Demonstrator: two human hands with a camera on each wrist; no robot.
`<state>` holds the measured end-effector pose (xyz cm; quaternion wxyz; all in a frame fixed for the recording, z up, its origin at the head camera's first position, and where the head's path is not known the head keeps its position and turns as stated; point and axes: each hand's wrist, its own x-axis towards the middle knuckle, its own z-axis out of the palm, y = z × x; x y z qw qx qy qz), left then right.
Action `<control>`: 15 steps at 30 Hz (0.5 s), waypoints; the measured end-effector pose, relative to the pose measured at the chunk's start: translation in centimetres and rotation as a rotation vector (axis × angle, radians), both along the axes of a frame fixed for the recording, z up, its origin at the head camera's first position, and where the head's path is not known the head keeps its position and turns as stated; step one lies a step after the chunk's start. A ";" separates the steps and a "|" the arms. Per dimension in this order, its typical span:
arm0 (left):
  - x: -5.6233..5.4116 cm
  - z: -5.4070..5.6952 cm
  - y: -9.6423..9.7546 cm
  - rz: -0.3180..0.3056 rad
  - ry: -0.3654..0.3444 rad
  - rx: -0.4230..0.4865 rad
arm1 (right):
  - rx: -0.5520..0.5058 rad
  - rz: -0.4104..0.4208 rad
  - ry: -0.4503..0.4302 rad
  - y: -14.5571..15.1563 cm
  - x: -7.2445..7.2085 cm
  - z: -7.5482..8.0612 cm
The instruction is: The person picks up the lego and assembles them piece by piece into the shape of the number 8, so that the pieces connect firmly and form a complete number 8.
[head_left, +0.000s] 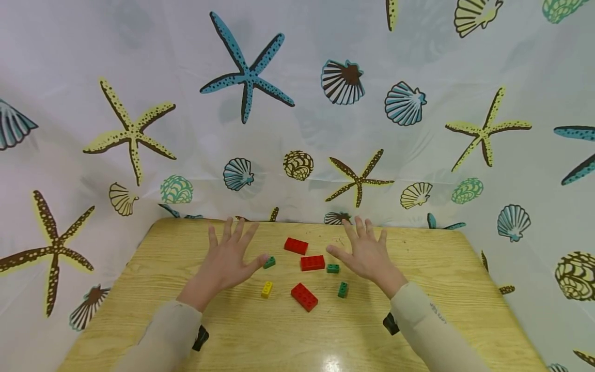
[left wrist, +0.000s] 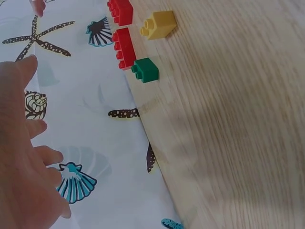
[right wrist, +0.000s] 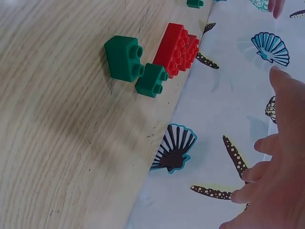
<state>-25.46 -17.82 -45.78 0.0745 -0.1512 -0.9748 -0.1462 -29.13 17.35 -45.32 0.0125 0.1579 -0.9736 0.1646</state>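
Both hands hover over a wooden table with fingers spread, holding nothing. My left hand point(head_left: 226, 262) is left of the bricks, its thumb nearest a small green brick point(head_left: 269, 262). A small yellow brick point(head_left: 267, 289) lies a little nearer me. On the right, my right hand point(head_left: 368, 257) has its thumb pointing toward a red brick point(head_left: 312, 263) and a second small green brick point(head_left: 332, 268). A third green brick point(head_left: 342, 290) lies below that thumb. Another red brick point(head_left: 296, 246) sits farther back, and a third point(head_left: 304, 297) lies at an angle in front.
The wooden table point(head_left: 223, 330) ends at the back against a white cloth point(head_left: 288, 119) printed with starfish and shells, which also hangs at both sides. Dark straps point(head_left: 201, 338) show at the wrists, below the light sleeves point(head_left: 162, 330).
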 end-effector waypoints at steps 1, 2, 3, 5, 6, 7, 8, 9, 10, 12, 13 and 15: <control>0.1 -0.1 0.0 -0.002 -0.004 0.004 | -0.002 0.002 0.002 -0.1 0.1 -0.1; 0.2 -0.2 0.1 -0.006 -0.007 0.011 | -0.004 0.005 0.004 -0.2 0.2 -0.1; 0.2 -0.4 0.1 -0.012 -0.007 0.017 | -0.004 0.009 0.004 -0.3 0.3 -0.2; 0.3 -0.7 0.1 -0.019 -0.010 0.023 | -0.006 0.015 0.007 -0.4 0.4 -0.4; 0.4 -0.9 0.1 -0.022 -0.013 0.025 | -0.009 0.017 0.003 -0.5 0.5 -0.5; 0.5 -1.0 0.1 -0.026 -0.014 0.026 | -0.010 0.019 0.002 -0.6 0.6 -0.6; 0.6 -1.2 0.1 -0.031 -0.012 0.032 | -0.012 0.023 0.000 -0.7 0.6 -0.7; 0.6 -1.3 0.2 -0.035 -0.012 0.035 | -0.011 0.026 -0.001 -0.8 0.7 -0.9; 0.7 -1.4 0.2 -0.036 -0.019 0.039 | -0.013 0.029 0.001 -0.8 0.7 -1.0; 0.9 -1.6 0.3 -0.042 -0.023 0.047 | -0.020 0.033 0.002 -1.0 0.9 -1.3; 0.9 -1.7 0.4 -0.043 -0.030 0.055 | -0.023 0.036 0.007 -1.1 1.0 -1.5; 1.1 -1.9 0.6 -0.044 -0.049 0.070 | -0.039 0.040 0.010 -1.3 1.1 -1.7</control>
